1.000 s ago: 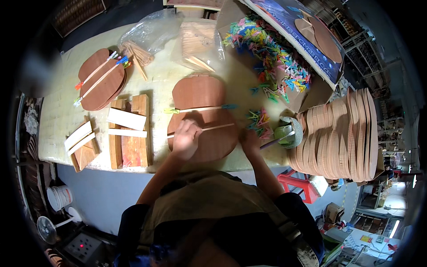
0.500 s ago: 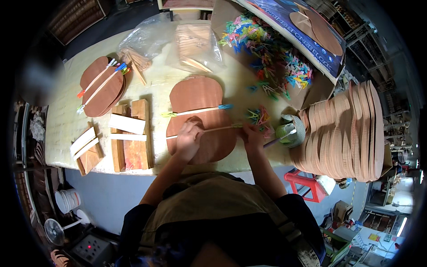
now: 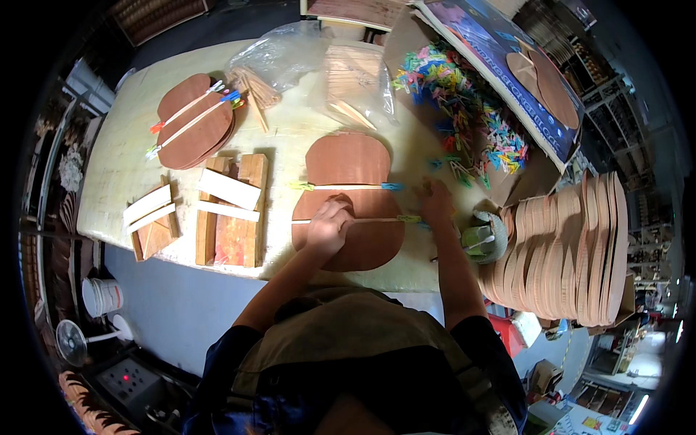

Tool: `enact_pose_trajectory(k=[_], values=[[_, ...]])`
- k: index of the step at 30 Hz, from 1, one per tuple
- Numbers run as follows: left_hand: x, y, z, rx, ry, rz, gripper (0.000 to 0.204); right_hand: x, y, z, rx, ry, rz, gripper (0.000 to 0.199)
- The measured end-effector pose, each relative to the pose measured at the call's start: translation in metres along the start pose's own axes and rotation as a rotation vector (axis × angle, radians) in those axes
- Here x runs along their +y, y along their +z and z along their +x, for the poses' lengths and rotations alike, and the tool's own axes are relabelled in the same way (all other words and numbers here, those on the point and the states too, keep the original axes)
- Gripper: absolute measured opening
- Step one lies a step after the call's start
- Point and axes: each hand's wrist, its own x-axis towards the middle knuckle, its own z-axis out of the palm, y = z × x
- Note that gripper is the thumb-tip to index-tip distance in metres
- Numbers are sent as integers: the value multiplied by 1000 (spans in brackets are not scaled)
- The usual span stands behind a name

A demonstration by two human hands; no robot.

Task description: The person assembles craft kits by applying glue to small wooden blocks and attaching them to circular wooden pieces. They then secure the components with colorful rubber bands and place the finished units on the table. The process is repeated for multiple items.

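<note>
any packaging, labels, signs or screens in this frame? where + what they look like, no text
Clear plastic bags: table's far edge, crumpled, holding pale wooden sticks.
Open cardboard box: far right of table, brown, full of multicoloured clips.
Printed board: leaning over the box, flat, blue with colourful print.
Control panel: floor, lower left, grey with red light.

Far bench corner: second clamped wood panel [image 3: 194,130]. Coloured pegs [image 3: 464,109] heaped (a big pile). Stacked wood panels [image 3: 573,246] at right, white bucket [image 3: 101,296] below.
</note>
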Motion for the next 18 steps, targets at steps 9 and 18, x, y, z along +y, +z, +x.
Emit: enact_pose_trajectory(k=[9,18], values=[[3,-11,0,-76,-50,-37,8,-200,73,32,-634,168,993,16],[-15,15,-17,-94,-476,-437,19,-257,139,19,-1137,-465,350,11]])
